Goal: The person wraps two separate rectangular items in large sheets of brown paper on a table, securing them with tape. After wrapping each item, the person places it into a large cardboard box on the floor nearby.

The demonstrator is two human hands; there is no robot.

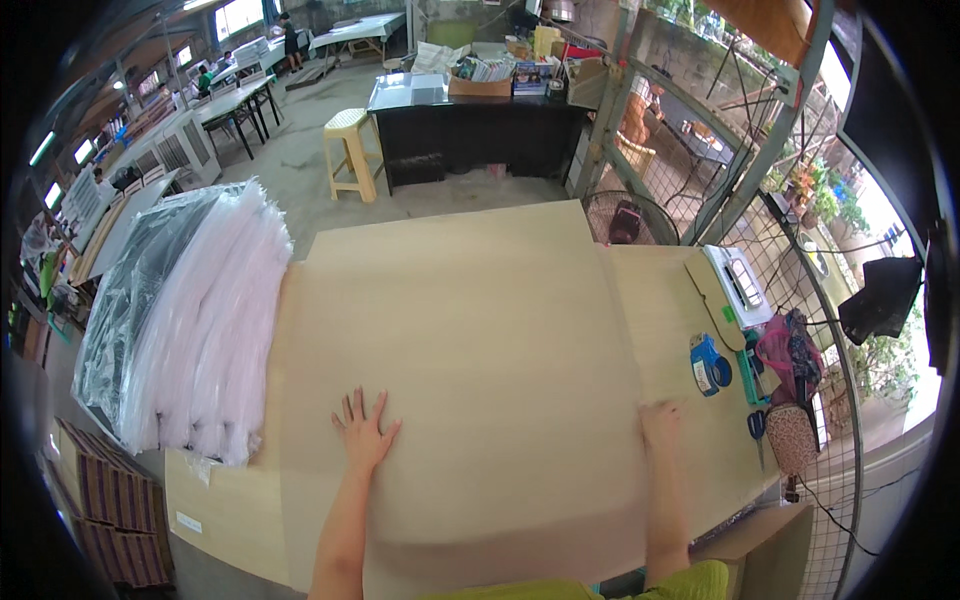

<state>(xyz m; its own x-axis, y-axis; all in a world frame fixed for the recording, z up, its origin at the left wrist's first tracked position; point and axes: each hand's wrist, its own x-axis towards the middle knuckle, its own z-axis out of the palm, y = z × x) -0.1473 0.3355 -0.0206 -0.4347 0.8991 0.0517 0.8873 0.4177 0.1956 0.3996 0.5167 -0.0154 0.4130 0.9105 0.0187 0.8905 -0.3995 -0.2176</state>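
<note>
Across the middle of the frame, a broad brown sheet (480, 350), cardboard or heavy paper, lies over the pale worktop (655, 310). Left of centre, the left hand (366, 432) rests on it palm down with fingers spread; at its right edge the right hand (662, 425) is blurred, its fingers apparently curled, and I cannot tell whether they pinch the edge. Handling it well probably means pressing with the whole left palm rather than the fingertips, so the sheet neither slides nor dents, and guiding the right edge evenly so the lower part does not buckle. Upper centre, on the dark far worktop (425, 140), an open brown carton (480, 88) holds packets or booklets rising above its rim. At the right of the frame, a pink bag (775, 350) lies bunched with dark material, its contents unclear; the spotted pouch (792, 440) just below it hides whatever it holds. Lower right, the inside of a brown box (785, 550) is too dim to read. Left, clear plastic wrapping (150, 290) covers pale pink layered goods (215, 330).
</note>
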